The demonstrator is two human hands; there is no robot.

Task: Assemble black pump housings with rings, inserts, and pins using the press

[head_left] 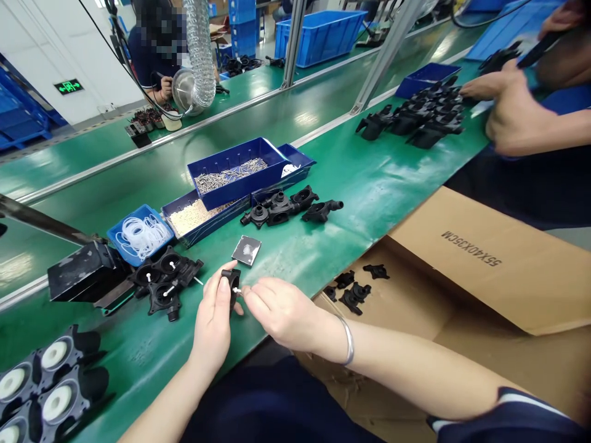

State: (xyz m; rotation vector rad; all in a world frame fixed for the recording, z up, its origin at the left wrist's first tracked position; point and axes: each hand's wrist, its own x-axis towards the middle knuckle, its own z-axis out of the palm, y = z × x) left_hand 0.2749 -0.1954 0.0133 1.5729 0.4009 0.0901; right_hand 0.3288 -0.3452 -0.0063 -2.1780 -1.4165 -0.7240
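White rings [143,235] in blue tray [114,237], toward ten o'clock from the part | left hand [213,320] clamped on black housing [234,280], over worktop [138,351] | right hand [281,311] pinching white pin [237,290] at housing's three o'clock

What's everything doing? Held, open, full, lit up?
Left hand: holding a black part
Right hand: pinching a white pin
Cardboard box: open, black pieces inside
Small blue tray: filled with white loops
Bigger blue tray: partly filled with metal pins
Bracelet: worn on right wrist
Exit sign: lit green
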